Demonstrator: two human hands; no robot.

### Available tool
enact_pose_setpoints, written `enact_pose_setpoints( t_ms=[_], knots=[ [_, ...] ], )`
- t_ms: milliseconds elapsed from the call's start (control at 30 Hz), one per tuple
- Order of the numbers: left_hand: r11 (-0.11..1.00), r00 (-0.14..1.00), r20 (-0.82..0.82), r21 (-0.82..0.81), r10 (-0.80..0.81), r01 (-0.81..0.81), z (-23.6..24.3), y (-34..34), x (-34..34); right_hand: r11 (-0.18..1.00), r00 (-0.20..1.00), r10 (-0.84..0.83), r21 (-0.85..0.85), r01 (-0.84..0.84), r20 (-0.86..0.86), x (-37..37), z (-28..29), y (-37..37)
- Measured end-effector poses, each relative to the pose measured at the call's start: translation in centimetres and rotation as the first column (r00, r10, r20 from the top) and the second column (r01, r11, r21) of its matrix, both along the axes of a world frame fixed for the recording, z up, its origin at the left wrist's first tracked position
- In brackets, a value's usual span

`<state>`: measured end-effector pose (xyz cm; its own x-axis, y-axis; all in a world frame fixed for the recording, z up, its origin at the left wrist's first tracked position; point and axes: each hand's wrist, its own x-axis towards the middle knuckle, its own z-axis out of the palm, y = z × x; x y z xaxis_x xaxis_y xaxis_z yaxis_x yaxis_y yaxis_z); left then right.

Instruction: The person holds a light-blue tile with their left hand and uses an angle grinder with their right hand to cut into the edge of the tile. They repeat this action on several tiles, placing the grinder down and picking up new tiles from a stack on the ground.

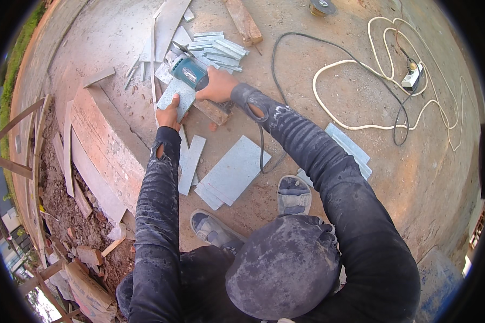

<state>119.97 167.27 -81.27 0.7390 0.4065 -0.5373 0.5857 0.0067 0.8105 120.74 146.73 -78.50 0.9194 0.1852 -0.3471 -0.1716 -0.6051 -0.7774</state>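
My right hand (219, 86) grips the rear of a teal handheld power cutter (186, 70), whose metal front points up and left. Below the tool, my left hand (169, 114) holds a pale grey stone tile (178, 96), thumb on top. The cutter sits over the tile's far edge; its blade cannot be made out clearly. A wooden block (212, 111) lies under or just beside the tile's right side. Several cut tile strips (221, 47) are heaped beyond the cutter. Nearer my feet rests a stack of larger tiles (235, 168), with a narrow strip (192, 164) to its left.
A dark power cord (319, 39) loops across the concrete to a white power strip (413, 77) amid coils of cream cable (328, 69). More tiles (347, 148) lie beneath my right arm. A timber piece (243, 21) is ahead; a concrete ledge (105, 142) and rubble border the left.
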Motion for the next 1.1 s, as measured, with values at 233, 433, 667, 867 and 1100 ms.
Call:
enact_pose_setpoints(
  t_ms=[233,433,667,867,1100],
  knots=[
    [0.999,0.999,0.005,-0.001,-0.036,0.036,-0.2,0.4,0.1,1.000,1.000,-0.001,0.028,0.001,0.001,-0.7,0.2,-0.3],
    [0.999,0.999,0.016,-0.004,-0.042,0.042,-0.2,0.2,0.0,0.999,0.999,-0.002,0.037,0.001,0.033,-1.3,0.1,-0.8],
    [0.999,0.999,-0.006,0.004,-0.051,0.051,0.0,0.3,0.0,0.999,1.000,0.003,0.037,-0.004,0.025,-2.1,0.7,-1.3],
    [0.996,0.996,-0.010,-0.008,-0.086,0.086,0.3,0.1,-0.2,0.999,0.999,-0.001,0.052,-0.001,0.043,-2.8,0.6,-1.8],
    [0.998,0.997,-0.028,0.002,-0.070,0.070,0.1,0.2,-0.1,0.999,0.999,-0.020,0.046,0.019,0.038,-3.8,0.9,-2.2]
  ],
)
